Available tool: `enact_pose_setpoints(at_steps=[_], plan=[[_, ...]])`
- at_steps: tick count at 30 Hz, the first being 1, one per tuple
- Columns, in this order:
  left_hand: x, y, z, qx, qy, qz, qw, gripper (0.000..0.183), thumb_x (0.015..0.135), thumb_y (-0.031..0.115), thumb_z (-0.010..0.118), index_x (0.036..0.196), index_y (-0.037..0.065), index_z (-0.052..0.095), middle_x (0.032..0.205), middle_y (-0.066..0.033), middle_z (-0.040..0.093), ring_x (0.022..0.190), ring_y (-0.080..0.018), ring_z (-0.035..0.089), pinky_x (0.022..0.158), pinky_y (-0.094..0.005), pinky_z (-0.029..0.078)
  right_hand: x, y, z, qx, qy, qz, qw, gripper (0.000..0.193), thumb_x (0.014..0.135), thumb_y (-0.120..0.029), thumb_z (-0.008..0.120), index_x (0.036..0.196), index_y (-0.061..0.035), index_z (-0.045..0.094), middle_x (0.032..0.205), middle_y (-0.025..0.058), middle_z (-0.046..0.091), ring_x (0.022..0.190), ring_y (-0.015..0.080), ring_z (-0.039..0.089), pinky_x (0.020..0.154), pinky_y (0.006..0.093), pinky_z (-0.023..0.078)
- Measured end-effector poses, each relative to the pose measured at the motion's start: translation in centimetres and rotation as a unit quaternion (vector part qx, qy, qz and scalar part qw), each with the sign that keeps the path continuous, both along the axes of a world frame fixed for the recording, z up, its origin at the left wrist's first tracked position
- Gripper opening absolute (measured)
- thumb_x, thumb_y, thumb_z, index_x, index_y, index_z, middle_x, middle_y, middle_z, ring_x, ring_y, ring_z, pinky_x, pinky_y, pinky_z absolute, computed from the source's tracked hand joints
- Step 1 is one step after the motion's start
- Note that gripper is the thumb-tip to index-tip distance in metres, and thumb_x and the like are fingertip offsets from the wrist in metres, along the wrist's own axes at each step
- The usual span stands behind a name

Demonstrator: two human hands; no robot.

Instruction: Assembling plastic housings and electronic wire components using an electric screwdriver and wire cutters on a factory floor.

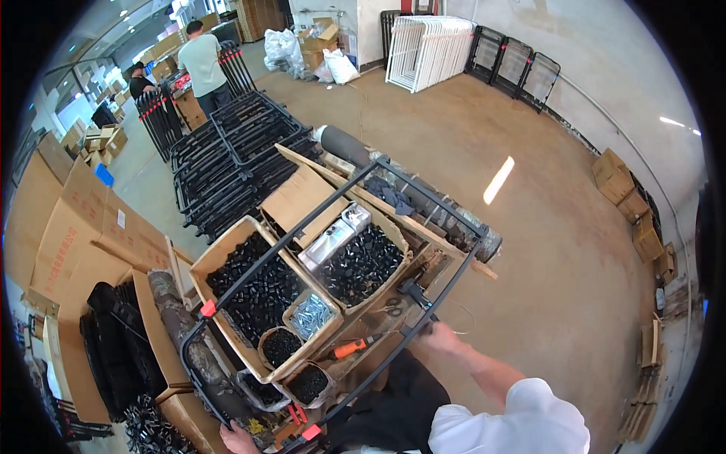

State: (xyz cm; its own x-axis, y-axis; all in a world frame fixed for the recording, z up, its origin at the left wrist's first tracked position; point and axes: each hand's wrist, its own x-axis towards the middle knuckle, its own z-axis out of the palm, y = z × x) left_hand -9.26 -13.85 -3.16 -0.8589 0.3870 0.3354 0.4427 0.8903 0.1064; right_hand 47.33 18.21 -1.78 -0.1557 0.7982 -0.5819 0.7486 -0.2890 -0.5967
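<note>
A black tubular metal frame (312,216) with red fittings lies slanted across the bins in front of me. At the bottom of the view my left hand (239,439) is closed around its near left end. My right hand (442,338), by the frame's right-hand bar, is closed on the dark handle of a black-headed mallet (413,290); the bar partly covers the handle. Beneath the frame, a cardboard bin (198,266) holds black plastic pieces, with a small box of silvery screws (311,315) in its corner. An orange-handled power tool (349,348) lies near my body.
Stacked black frames (234,151) stand beyond the bins. Rolls of worn padding (446,219) flank the workbench. Tall cartons (83,234) crowd the left side. Two people are farther back, one in a light shirt (203,64). White frames (431,49) lean by the wall.
</note>
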Motion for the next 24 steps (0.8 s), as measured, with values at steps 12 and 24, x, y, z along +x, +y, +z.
enact_pose_setpoints(at_steps=[12,24], plan=[[2.7,2.7,3.3,-0.123,-0.154,0.005,0.98,0.059,0.106,0.047,0.058,0.131,-0.005,0.068,0.119,-0.0242,0.073,0.1,-0.038,0.071,0.086,-0.0486,0.06,1.2,15.8,-15.2,0.125,-0.26,0.091,0.953,0.062,0.084,-0.032,0.075,0.129,0.006,0.057,0.122,0.0235,0.065,0.119,0.0398,0.064,0.09,0.0425,0.06],[28.2,34.1,7.5,0.33,-0.458,-0.297,0.77,0.029,0.103,0.016,0.064,0.124,-0.003,0.07,0.118,-0.0124,0.073,0.108,-0.0188,0.067,0.098,-0.0316,0.052,17.5,2.1,7.0,0.067,-0.169,0.032,0.983,0.042,0.088,-0.031,0.072,0.111,0.0023,0.064,0.094,0.0264,0.072,0.091,0.0423,0.073,0.08,0.0512,0.059]])
